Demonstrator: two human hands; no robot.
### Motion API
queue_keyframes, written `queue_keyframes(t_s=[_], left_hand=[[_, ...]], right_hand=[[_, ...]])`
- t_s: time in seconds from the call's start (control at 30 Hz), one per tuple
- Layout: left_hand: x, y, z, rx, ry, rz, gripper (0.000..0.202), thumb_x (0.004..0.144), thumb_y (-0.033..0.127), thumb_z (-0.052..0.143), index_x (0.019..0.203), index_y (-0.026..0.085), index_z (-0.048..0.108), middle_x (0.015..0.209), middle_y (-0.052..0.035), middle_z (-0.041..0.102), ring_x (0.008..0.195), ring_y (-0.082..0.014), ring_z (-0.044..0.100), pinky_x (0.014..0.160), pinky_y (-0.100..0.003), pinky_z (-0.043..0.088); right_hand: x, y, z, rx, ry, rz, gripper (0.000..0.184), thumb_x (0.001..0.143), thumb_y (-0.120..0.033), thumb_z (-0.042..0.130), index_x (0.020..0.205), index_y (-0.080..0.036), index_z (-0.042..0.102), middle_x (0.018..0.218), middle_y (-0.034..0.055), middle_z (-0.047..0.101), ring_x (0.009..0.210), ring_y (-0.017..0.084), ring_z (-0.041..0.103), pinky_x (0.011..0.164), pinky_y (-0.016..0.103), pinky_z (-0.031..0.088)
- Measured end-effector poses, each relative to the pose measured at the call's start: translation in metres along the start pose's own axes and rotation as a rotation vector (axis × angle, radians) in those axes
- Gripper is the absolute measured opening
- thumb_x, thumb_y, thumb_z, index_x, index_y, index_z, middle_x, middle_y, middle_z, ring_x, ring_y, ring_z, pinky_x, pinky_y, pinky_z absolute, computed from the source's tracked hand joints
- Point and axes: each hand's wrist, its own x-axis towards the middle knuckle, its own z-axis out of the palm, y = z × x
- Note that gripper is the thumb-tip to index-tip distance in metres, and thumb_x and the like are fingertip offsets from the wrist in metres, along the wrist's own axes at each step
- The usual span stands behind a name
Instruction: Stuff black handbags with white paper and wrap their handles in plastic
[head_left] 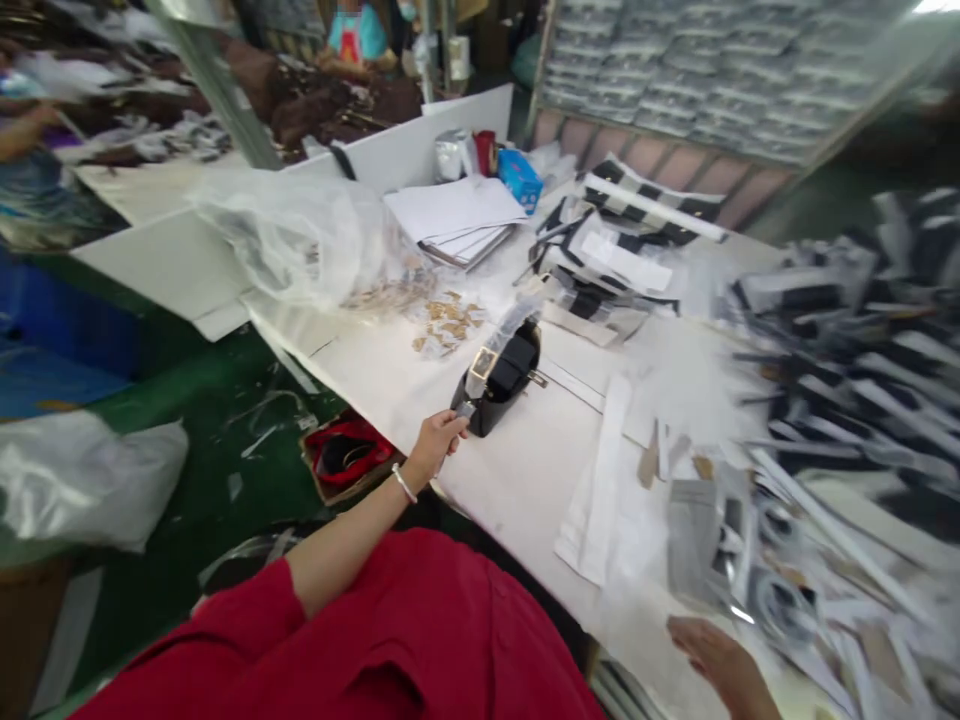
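My left hand (pixel 439 440) pinches the near end of a small black handbag (pixel 491 408), around where its strap meets the body. The bag stands on the white table with its top open. Clear wrapping covers the strap, and a gold buckle (pixel 482 366) shows on it. To the lower right, my right hand (pixel 709 650) is over the table edge, fingers stretched out and nothing in them; it is somewhat blurred. Nearest to it lie rolls of tape (pixel 780 598) and a grey flat piece (pixel 691 530).
Small gold metal parts (pixel 448 322) lie behind the bag beside a large clear plastic bag (pixel 300 240). Papers (pixel 457 215) and a blue box (pixel 519 180) sit farther back. Black-and-white bags (pixel 870 350) crowd the right side. Below left is a carton (pixel 345 460) holding red items.
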Motion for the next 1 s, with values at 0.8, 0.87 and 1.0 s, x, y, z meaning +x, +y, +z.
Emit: queue_keyframes(t_s=[0.8, 0.87, 1.0], left_hand=[[-0.001, -0.009, -0.024, -0.130, -0.156, 0.003, 0.033, 0.079, 0.049, 0.060, 0.075, 0.016, 0.056, 0.061, 0.0029, 0.059, 0.039, -0.0035, 0.037, 0.039, -0.019, 0.027], [-0.002, -0.007, -0.023, -0.215, -0.175, -0.071, 0.034, 0.078, 0.049, 0.062, 0.075, 0.016, 0.055, 0.061, 0.0030, 0.058, 0.038, -0.0027, 0.035, 0.038, -0.019, 0.021], [-0.001, -0.007, -0.018, -0.351, -0.194, -0.247, 0.030, 0.071, 0.042, 0.069, 0.069, 0.016, 0.055, 0.057, 0.0030, 0.058, 0.035, -0.0022, 0.033, 0.036, -0.020, 0.015]], right_hand=[[0.029, -0.170, 0.297, -0.102, -0.508, -0.169, 0.044, 0.058, -0.057, 0.079, 0.063, -0.014, 0.070, 0.063, 0.0066, 0.069, 0.060, 0.016, 0.060, 0.061, 0.030, 0.049], [0.031, -0.171, 0.292, -0.055, -0.619, -0.125, 0.043, 0.055, -0.053, 0.083, 0.071, -0.013, 0.073, 0.070, 0.0083, 0.071, 0.065, 0.018, 0.063, 0.065, 0.032, 0.052], [0.038, -0.161, 0.289, 0.003, -0.583, -0.044, 0.041, 0.045, -0.039, 0.088, 0.075, -0.015, 0.074, 0.072, 0.0069, 0.073, 0.067, 0.019, 0.066, 0.069, 0.033, 0.055]])
